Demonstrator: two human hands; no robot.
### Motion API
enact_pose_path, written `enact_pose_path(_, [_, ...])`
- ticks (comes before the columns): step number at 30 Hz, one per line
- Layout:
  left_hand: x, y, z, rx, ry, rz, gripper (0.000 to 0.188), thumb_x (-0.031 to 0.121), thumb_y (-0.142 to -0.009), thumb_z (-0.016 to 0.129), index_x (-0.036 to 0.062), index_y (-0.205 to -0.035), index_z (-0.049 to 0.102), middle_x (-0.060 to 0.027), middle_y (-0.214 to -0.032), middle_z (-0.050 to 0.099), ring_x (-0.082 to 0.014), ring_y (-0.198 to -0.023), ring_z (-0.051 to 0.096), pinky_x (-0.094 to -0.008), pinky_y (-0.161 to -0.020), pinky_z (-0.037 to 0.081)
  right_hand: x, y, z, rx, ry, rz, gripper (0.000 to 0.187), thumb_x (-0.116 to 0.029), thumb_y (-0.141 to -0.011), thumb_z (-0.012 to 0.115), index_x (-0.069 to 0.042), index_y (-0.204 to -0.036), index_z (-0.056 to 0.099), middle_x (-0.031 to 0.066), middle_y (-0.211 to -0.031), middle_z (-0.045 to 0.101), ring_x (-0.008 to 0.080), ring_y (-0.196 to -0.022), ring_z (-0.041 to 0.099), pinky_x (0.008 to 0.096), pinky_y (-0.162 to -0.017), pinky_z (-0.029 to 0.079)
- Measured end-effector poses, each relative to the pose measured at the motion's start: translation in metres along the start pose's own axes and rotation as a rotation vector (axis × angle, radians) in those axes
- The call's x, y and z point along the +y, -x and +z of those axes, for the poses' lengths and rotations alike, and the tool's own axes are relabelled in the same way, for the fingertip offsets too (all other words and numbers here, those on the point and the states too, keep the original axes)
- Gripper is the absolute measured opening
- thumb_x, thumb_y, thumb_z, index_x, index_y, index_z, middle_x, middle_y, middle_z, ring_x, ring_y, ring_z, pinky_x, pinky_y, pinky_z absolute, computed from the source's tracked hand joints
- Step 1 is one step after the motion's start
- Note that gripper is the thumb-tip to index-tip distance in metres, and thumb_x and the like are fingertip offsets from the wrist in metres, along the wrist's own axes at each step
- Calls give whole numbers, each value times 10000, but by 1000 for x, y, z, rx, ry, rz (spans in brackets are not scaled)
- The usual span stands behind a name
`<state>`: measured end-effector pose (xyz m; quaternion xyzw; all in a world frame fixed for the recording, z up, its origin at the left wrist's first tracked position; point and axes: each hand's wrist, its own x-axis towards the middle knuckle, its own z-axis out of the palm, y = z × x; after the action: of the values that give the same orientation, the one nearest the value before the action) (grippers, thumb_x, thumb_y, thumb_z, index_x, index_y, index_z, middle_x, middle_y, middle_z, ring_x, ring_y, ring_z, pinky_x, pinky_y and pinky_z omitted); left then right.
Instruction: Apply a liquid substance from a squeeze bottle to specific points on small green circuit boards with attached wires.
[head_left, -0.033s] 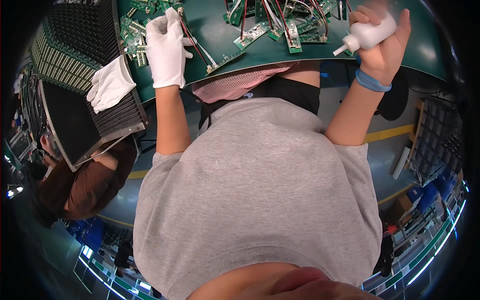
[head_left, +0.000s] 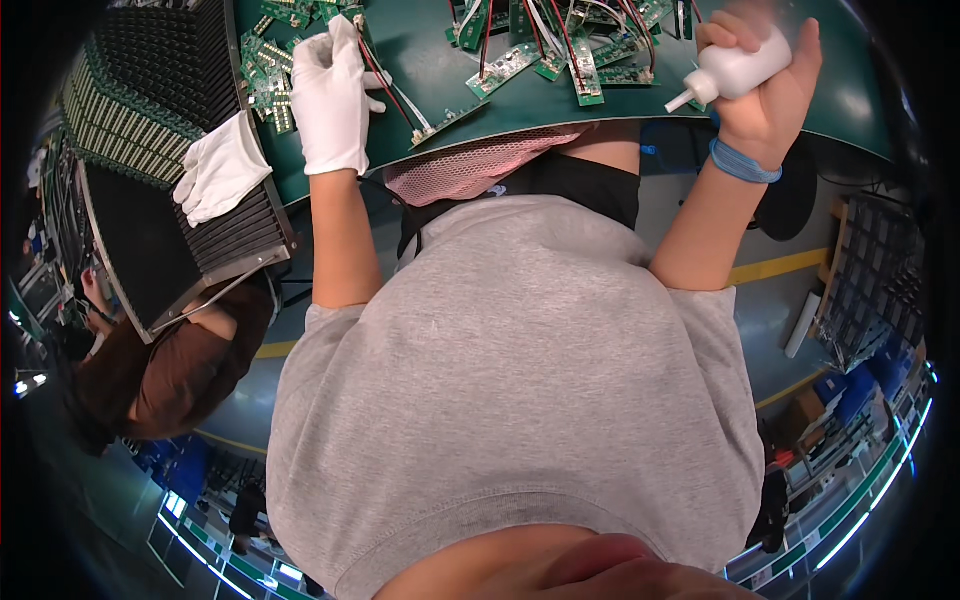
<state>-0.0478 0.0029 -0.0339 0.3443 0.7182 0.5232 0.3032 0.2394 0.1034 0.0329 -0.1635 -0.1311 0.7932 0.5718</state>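
My left hand (head_left: 333, 105), in a white glove, is closed at the table's near left. Its fingertips pinch a small green circuit board (head_left: 359, 22), mostly hidden by the glove. Red, black and white wires (head_left: 395, 88) run from there to a second narrow green board (head_left: 452, 124) resting near the table edge. My bare right hand (head_left: 775, 95) wears a blue wristband (head_left: 745, 162) and is wrapped round a white squeeze bottle (head_left: 745, 68). The bottle tilts, its thin nozzle pointing left and down. Blur hides part of that hand's upper fingers.
Loose circuit boards (head_left: 268, 85) lie left of my glove; several wired boards (head_left: 585, 80) are heaped mid-table. A slotted black rack (head_left: 130, 130) filled with boards stands at left, a spare white glove (head_left: 225, 170) on it. Another person (head_left: 185, 370) is beyond the rack.
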Motion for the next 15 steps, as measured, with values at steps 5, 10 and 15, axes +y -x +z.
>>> enact_pose_path(5, [-3,-2,-11,-162,191,19,430,327,-926,470,-37,-1153,437,-136,-1005,522,-274,-781,648,-316,-569,535,-4,4,-7,-98,36,27,449,-438,-893,430,-7,-872,555,6,-531,357,123,-437,345,280,-454,304])
enact_pose_path(10, [14,1,-14,-78,-6,32,682,566,-887,389,-33,-1209,447,-175,-1036,567,-206,-789,635,-282,-590,518,-7,8,-11,-197,145,-73,476,-455,-892,395,-5,-843,542,12,-488,319,128,-390,308,288,-433,293])
enact_pose_path(15, [23,-7,-13,135,-374,246,573,441,-840,588,-12,-1179,498,-75,-1054,568,-89,-835,524,-206,-637,434,-1,18,6,0,344,-214,485,-482,-894,374,-29,-836,539,69,-537,463,200,-432,456,315,-465,400])
